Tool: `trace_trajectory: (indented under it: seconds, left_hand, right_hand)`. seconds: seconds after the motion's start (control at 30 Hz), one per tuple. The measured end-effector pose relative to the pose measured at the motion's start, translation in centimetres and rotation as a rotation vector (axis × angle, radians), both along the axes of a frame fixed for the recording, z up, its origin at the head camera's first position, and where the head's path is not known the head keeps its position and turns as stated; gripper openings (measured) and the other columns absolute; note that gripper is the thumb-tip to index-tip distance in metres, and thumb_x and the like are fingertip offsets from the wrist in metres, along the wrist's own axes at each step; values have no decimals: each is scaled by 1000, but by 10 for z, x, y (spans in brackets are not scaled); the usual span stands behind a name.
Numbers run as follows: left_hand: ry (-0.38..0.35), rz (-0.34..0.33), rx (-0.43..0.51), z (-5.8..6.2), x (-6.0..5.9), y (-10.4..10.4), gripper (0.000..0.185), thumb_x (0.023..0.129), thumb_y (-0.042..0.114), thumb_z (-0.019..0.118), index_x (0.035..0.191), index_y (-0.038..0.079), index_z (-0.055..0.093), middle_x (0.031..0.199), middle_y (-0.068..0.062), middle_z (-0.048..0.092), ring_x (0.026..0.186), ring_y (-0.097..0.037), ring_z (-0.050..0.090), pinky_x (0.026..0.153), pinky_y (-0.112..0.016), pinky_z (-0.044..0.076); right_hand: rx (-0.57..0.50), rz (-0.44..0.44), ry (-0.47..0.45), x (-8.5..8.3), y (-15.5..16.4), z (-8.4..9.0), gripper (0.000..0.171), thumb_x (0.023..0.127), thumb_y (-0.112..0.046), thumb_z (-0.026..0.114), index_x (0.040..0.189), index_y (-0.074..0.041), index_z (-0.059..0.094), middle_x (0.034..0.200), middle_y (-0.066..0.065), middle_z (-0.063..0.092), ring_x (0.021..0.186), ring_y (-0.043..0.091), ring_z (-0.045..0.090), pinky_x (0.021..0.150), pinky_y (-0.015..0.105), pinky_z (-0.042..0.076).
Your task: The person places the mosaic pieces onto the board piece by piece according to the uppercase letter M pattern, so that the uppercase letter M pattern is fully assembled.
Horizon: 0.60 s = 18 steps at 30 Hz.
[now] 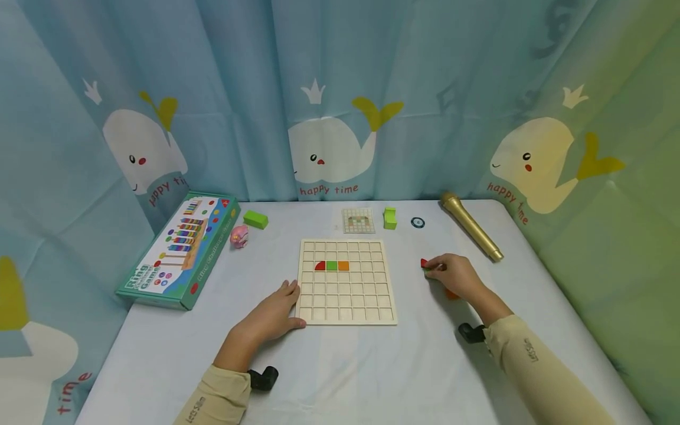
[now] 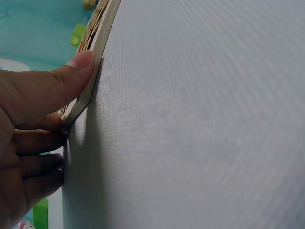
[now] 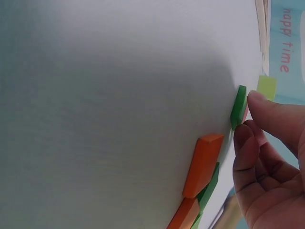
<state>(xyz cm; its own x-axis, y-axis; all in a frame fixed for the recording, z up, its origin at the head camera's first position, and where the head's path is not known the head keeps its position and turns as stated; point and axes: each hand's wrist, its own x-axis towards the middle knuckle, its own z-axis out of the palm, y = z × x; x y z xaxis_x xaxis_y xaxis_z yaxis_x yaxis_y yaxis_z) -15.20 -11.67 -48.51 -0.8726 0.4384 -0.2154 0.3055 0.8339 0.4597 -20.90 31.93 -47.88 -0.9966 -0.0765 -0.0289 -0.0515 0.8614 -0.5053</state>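
My left hand [image 1: 273,310] rests at the near-left corner of a wooden grid board [image 1: 390,316]. Its thumb touches the front edge and its fingers lie along the left side. On the board, a red quarter-round block [image 1: 320,266], a green square block [image 1: 332,265] and an orange square block [image 1: 343,265] sit in one row. Right of the board, my right hand [image 1: 454,274] pinches at a small green block [image 3: 238,109] with thumb and finger. A red block [image 1: 423,262] shows just beyond the fingertips, which partly hide it.
Orange blocks [image 3: 202,164] lie below the right hand beside a green one [image 3: 208,190]. Behind the board are a pattern card [image 1: 358,221], a lime block [image 1: 390,218] and a round disc [image 1: 418,222]. A gold microphone [image 1: 473,227] lies right; a game box [image 1: 183,251] left.
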Motion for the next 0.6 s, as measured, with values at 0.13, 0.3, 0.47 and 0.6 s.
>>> trace_trajectory:
  seconds: [0.13, 0.3, 0.47, 0.6]
  left_hand:
    - [2, -3, 10, 0, 0, 0, 83, 88, 33, 78, 150, -8, 40, 160, -20, 33, 149, -37, 24, 117, -48, 29]
    - [3, -3, 5, 0, 0, 0, 84, 89, 34, 78, 150, -7, 39, 160, -19, 32, 150, -37, 23, 117, -48, 28]
    - [4, -3, 7, 0, 0, 0, 85, 88, 35, 78, 151, -7, 39, 160, -19, 32, 150, -37, 23, 117, -48, 28]
    - [3, 4, 7, 0, 0, 0, 85, 88, 36, 78, 151, -6, 39, 160, -18, 31, 150, -36, 22, 117, -48, 28]
  right_hand:
    - [1, -3, -17, 1, 2, 0, 20, 88, -12, 79, 105, -1, 77, 100, 12, 70, 88, 26, 63, 73, 37, 52]
    - [-7, -4, -34, 1, 3, -1, 22, 88, -12, 79, 106, 0, 76, 99, 13, 70, 89, 28, 63, 74, 39, 53]
    - [4, 6, -17, 2, 2, -1, 24, 87, -12, 80, 107, 2, 75, 102, 17, 68, 93, 32, 61, 81, 47, 52]
    - [7, 10, -7, 1, 1, -1, 24, 86, -11, 80, 105, 2, 75, 98, 15, 67, 90, 30, 59, 80, 45, 50]
